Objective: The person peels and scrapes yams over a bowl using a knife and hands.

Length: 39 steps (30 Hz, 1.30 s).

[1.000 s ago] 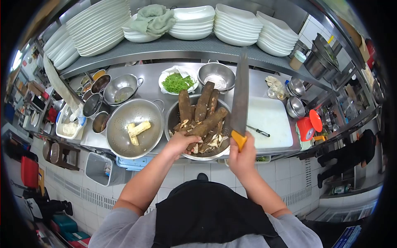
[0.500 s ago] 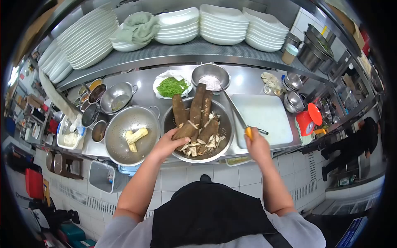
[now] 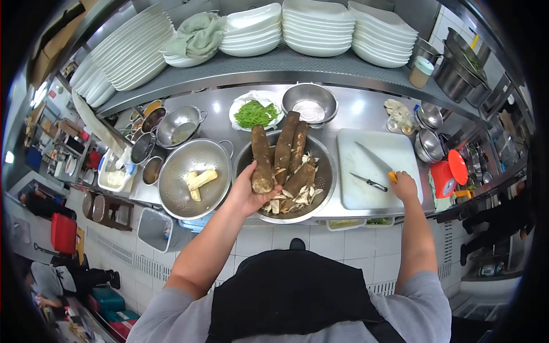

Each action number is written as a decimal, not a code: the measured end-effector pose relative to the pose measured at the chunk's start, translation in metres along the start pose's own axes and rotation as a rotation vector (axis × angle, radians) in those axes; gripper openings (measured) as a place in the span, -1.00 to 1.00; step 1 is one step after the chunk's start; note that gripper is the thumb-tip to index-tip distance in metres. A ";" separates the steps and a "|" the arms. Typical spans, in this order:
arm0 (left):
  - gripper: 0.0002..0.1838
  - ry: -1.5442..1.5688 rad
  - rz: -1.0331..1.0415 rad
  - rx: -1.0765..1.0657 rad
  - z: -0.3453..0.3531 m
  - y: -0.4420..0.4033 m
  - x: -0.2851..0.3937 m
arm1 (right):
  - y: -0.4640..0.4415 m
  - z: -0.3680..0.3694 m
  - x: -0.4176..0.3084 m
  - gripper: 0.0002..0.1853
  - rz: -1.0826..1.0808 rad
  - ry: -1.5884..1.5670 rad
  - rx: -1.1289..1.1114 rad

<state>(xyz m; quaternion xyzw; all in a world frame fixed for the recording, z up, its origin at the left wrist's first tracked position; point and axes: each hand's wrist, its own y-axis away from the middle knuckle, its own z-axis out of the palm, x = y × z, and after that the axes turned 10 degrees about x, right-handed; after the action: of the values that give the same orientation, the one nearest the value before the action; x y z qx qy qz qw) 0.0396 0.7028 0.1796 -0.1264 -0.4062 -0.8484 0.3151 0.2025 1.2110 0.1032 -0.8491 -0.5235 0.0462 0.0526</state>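
My left hand [image 3: 254, 191] is closed around the lower end of a long brown-skinned root, which looks like cassava [image 3: 262, 163], over the left side of a metal bowl [image 3: 330, 197]. Other brown roots [image 3: 286, 146] stand or lie in the bowl among pale peelings [image 3: 311, 195]. My right hand [image 3: 404, 186] grips the yellow handle of a large knife [image 3: 374, 157], whose blade lies along the white cutting board [image 3: 372, 197]. A small black-handled knife [image 3: 369, 182] rests on the board near the blade. Pale peeled pieces [image 3: 201, 179] lie in a perforated metal colander [image 3: 171, 183].
Chopped greens [image 3: 255, 113] on a plate and a metal bowl with white contents [image 3: 309, 110] stand at the back. Above them runs a shelf [image 3: 251, 71] with stacked plates. A red scale [image 3: 443, 180] is at right; a grey bin [image 3: 157, 228] stands below left.
My right hand has brought the large knife from the bowl's side down onto the cutting board. My left hand now grips a longer root than the short piece at its fingers before. The view has shifted.
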 end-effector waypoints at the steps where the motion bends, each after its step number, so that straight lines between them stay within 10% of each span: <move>1: -0.47 0.016 0.005 0.067 0.011 0.006 0.001 | 0.002 -0.002 -0.004 -0.63 -0.013 0.032 0.060; 10: -0.45 0.102 0.060 0.082 0.023 0.008 0.000 | 0.022 0.021 -0.074 -0.59 -0.400 -0.121 0.272; 25: -0.44 0.071 0.179 0.079 0.025 0.006 -0.007 | 0.012 0.024 -0.064 -0.49 -0.290 -0.137 0.027; 39: -0.35 -0.112 0.304 0.105 0.014 0.000 -0.002 | -0.002 0.005 -0.025 -0.52 0.020 -0.096 0.401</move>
<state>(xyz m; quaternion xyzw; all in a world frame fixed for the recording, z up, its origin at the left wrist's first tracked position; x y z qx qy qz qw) 0.0409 0.7143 0.1873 -0.2169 -0.4430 -0.7604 0.4226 0.1890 1.1895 0.0989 -0.8238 -0.4972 0.1901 0.1950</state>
